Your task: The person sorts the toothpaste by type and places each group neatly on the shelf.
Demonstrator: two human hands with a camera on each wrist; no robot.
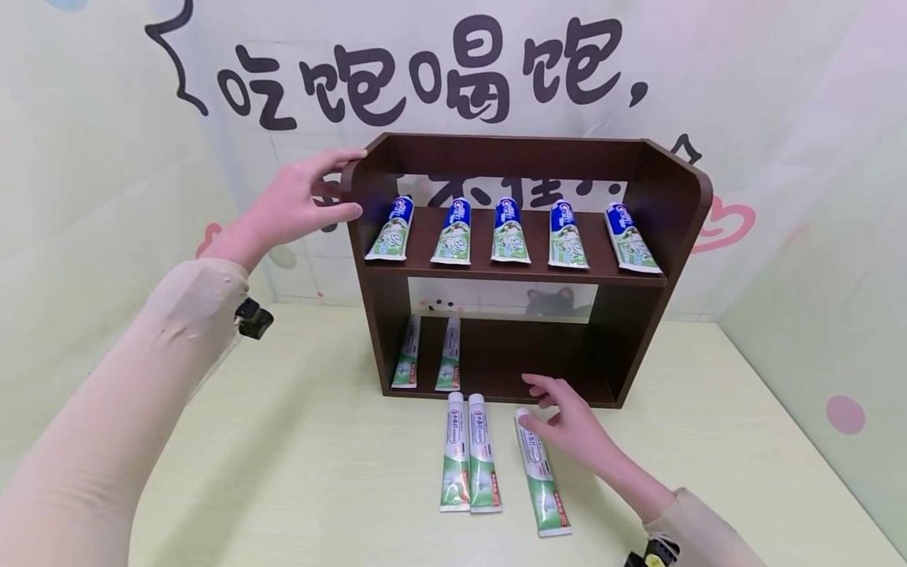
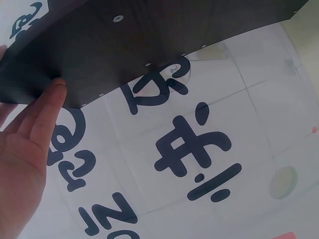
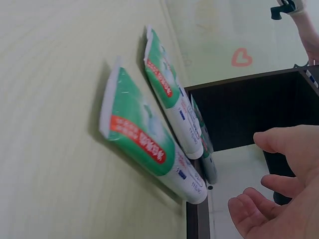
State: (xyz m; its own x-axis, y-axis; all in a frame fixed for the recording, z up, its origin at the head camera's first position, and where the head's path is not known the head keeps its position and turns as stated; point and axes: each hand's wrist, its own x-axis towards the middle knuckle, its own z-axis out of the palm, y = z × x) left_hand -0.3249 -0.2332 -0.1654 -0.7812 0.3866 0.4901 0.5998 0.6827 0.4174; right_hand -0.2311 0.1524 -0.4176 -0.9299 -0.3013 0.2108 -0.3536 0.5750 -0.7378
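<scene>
My left hand (image 1: pixel 290 201) holds the upper left side panel of a dark brown two-tier shelf (image 1: pixel 517 150), with the index finger on its top edge and the thumb at its front edge. In the left wrist view, a finger presses the panel's outer face (image 2: pixel 109 55). Hovering by the cap end of a green-and-white toothpaste tube (image 1: pixel 544 480), my right hand (image 1: pixel 570 421) has loosely bent fingers and holds nothing. Left of that tube, two matching toothpaste tubes (image 1: pixel 455 465) lie side by side on the table before the shelf.
Several blue-and-green toothpaste tubes (image 1: pixel 510 232) lie in a spaced row on the upper tier. On the lower tier, two green-and-white tubes (image 1: pixel 449 354) lie toward the left. The pale table (image 1: pixel 319 488) meets a wall covering (image 1: pixel 177 142) printed with large black characters behind the shelf.
</scene>
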